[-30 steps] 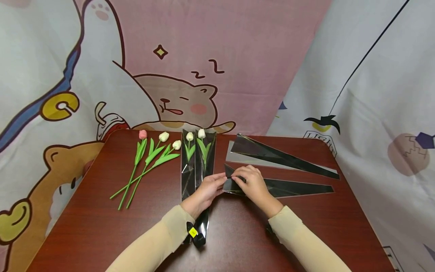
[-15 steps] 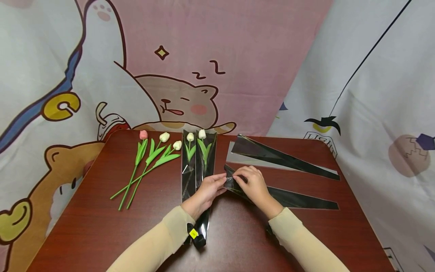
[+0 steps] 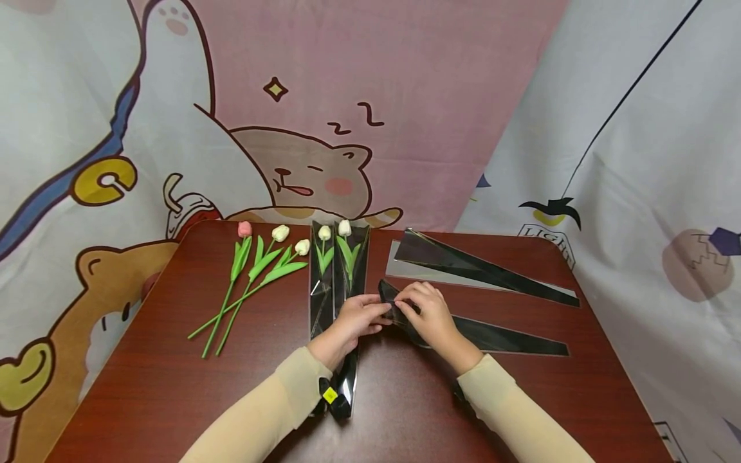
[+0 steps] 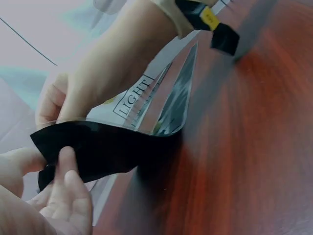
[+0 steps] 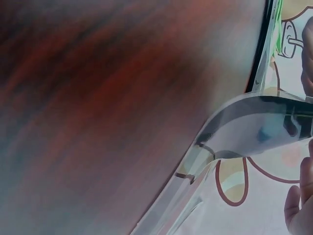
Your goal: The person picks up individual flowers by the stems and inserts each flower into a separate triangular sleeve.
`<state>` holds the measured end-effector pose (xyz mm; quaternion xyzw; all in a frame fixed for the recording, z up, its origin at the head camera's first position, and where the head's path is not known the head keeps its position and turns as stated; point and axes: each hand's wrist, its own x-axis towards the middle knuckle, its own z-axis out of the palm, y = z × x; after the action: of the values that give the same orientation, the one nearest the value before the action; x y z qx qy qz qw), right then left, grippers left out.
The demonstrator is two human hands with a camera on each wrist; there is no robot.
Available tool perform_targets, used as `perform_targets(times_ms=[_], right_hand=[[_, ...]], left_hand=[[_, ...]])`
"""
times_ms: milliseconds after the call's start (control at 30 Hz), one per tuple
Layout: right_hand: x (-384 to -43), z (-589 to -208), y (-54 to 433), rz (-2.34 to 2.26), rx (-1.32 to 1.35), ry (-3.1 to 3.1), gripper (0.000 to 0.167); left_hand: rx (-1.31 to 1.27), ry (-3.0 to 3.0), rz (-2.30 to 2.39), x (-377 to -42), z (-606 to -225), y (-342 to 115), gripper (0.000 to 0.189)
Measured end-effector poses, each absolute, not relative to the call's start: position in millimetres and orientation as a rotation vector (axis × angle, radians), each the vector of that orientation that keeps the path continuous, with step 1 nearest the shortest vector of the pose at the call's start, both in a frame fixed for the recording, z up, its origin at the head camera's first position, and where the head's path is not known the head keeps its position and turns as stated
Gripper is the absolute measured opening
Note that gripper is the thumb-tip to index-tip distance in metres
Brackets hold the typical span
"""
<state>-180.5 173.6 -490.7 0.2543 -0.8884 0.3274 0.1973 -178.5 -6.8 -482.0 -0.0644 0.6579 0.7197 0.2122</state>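
A pink tulip [image 3: 240, 253] and two loose white tulips [image 3: 262, 265] are lying on the left, stems crossing. Next, wrapped white tulips [image 3: 350, 258] are resting in black wrappers [image 3: 320, 315], neatly side by side. The left hand [image 3: 357, 317] is pinching the wide mouth of a black flower sleeve [image 3: 498, 335]. The right hand [image 3: 429, 315] is pinching that mouth too, perhaps because its thin layers are clinging together. The sleeve's long side is running across the table [image 3: 145, 399], narrow tip pointing right. Spare sleeves [image 3: 463, 262] are lying behind it, probably kept handy.
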Motion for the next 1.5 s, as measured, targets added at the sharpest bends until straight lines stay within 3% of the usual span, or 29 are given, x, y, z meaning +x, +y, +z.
perform_targets(times_ms=[167,567,867,1500], right_hand=[[-180,-492,174,0.907,0.743,-2.469,0.004],[-181,-489,176,0.861,0.745,-2.497,0.005],[-180,-486,176,0.861,0.732,-2.521,0.005],[-179,-488,175,0.89,0.689,-2.543,0.004]], left_hand=[[-0.143,1.955,1.855,-180,-480,-8,0.045],[-0.016,2.268,1.624,-180,-490,-14,0.022],[-0.077,2.206,1.84,-180,-485,-15,0.035],[-0.156,2.196,1.89,-181,-489,-19,0.019]])
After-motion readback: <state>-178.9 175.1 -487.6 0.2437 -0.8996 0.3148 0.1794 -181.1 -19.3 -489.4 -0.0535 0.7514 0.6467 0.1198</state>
